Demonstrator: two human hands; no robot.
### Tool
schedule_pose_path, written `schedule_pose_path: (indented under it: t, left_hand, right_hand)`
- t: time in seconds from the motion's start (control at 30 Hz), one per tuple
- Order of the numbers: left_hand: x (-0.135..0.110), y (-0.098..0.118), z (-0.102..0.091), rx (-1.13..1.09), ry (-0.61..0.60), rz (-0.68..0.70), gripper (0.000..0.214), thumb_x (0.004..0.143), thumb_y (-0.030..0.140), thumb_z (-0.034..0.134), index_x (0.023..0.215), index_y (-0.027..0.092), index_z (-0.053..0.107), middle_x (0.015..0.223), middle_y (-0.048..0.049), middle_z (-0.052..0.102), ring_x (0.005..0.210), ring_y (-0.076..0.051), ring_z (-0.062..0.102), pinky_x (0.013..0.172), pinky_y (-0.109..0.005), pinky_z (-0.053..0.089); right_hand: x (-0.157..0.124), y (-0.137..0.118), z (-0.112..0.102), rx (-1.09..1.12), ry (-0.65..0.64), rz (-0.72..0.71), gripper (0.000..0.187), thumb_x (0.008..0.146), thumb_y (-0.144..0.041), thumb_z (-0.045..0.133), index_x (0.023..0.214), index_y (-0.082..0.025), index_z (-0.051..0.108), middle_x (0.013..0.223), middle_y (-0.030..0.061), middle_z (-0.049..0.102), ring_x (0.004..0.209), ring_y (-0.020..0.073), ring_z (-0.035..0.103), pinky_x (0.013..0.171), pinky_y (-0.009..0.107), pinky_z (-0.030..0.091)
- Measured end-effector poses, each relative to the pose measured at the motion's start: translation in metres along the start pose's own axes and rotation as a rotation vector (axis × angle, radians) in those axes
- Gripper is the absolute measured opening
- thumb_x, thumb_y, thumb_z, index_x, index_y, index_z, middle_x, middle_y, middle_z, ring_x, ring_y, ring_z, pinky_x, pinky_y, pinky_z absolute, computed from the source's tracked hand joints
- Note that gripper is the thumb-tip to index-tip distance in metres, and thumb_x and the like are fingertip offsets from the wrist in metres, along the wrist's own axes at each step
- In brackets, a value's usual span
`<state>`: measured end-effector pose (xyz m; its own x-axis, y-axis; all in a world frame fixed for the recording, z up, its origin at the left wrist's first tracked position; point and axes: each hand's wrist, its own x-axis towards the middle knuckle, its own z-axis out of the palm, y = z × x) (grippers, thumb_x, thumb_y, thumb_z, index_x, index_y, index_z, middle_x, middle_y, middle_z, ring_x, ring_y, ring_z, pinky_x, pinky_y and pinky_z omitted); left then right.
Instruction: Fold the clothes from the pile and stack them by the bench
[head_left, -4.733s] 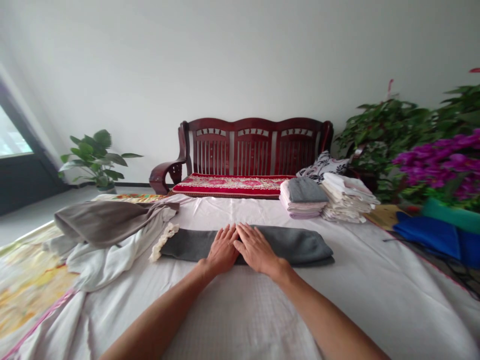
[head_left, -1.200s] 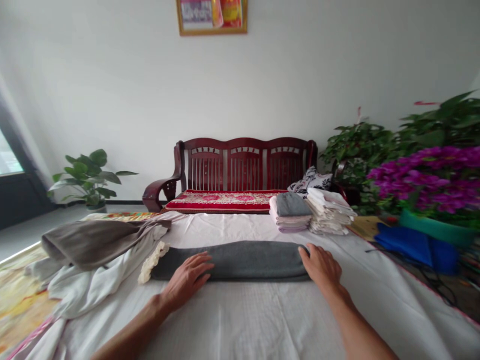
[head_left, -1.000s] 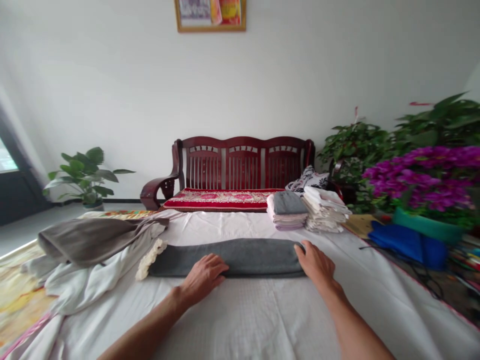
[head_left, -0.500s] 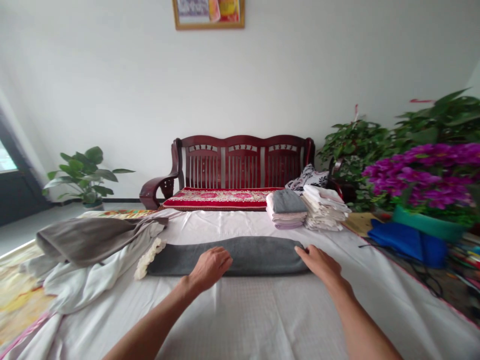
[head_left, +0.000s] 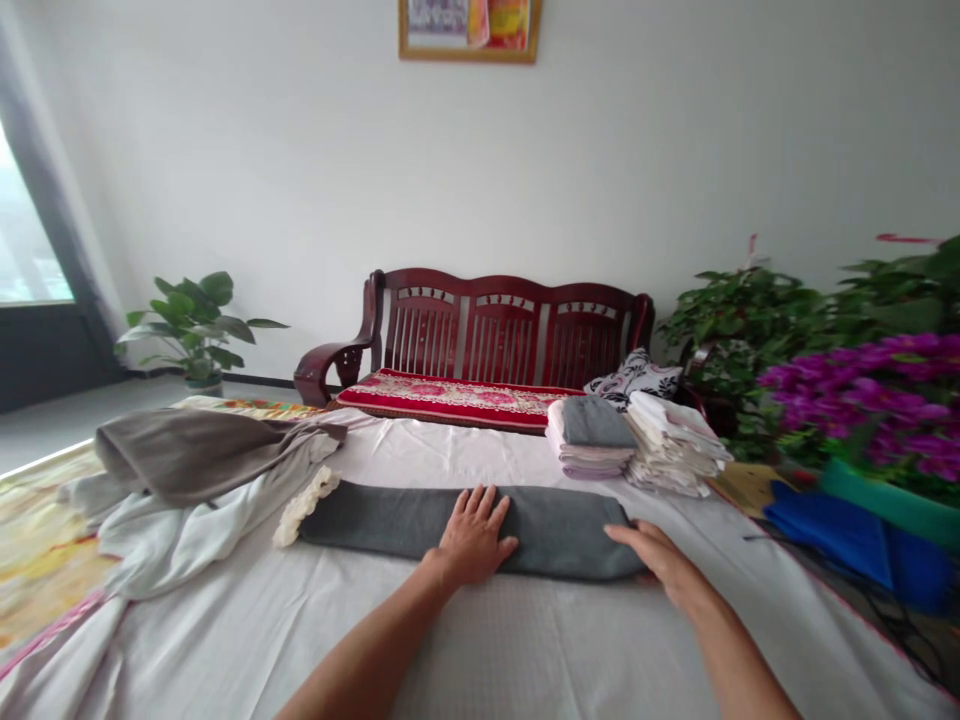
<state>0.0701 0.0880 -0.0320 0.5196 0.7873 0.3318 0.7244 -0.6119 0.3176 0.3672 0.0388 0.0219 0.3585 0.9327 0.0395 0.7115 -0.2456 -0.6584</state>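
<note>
A dark grey folded cloth (head_left: pixel 390 518) lies as a long strip across the white sheet, with a cream ruffled trim (head_left: pixel 306 507) at its left end. My left hand (head_left: pixel 474 540) rests palm down near the strip's middle, fingers spread over it. At the right end, my right hand (head_left: pixel 656 555) grips the folded edge, one finger or thumb on top and the others partly hidden beside and beneath it.
Two stacks of folded cloths, one topped with a grey cloth (head_left: pixel 596 422) and one white (head_left: pixel 671 445), stand at the back right. A loose brown-grey cloth (head_left: pixel 180 455) lies at the left. Beyond are a wooden bench (head_left: pixel 502 330) and purple flowers (head_left: pixel 870 395).
My left hand has shifted right along the cloth and its fingers have spread flat. The cloth's right end now lies closer to me, my right hand still at it. The view has turned slightly.
</note>
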Motion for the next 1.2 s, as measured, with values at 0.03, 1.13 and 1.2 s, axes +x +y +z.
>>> schedule_pose_path:
  t: [0.03,1.13,1.2]
  left_hand:
    - [-0.001,0.000,-0.002,-0.008,-0.001,-0.003,0.065,0.091,0.051,0.055,0.149,0.023,0.045,0.160,-0.0138,0.034,0.149,-0.039,0.024,0.120,-0.059,0.016]
    - [-0.012,-0.039,-0.080,-0.834,0.076,-0.638,0.093,0.067,0.034,0.083,0.147,0.016,0.040,0.116,-0.0147,0.069,0.100,-0.029,0.067,0.084,-0.035,0.051]
    - [-0.011,-0.038,-0.076,-0.636,0.148,-0.648,0.062,0.071,0.030,0.078,0.128,0.014,0.058,0.101,-0.0120,0.072,0.096,-0.029,0.067,0.084,-0.035,0.050]
  right_hand:
    - [-0.001,-0.004,0.000,0.135,-0.036,0.056,0.036,0.083,-0.048,0.050,0.098,-0.022,0.071,0.086,0.0072,0.078,0.087,0.0278,0.072,0.066,0.035,0.054]
    - [-0.033,-0.071,0.142,0.126,0.022,-0.757,0.056,0.099,-0.039,0.041,0.152,-0.021,0.036,0.158,0.0149,0.033,0.148,0.0268,0.029,0.121,0.053,0.027]
    - [-0.037,-0.074,0.141,0.094,0.028,-0.798,0.058,0.098,-0.038,0.044,0.153,-0.022,0.034,0.158,0.0140,0.034,0.148,0.0277,0.029,0.120,0.054,0.029]
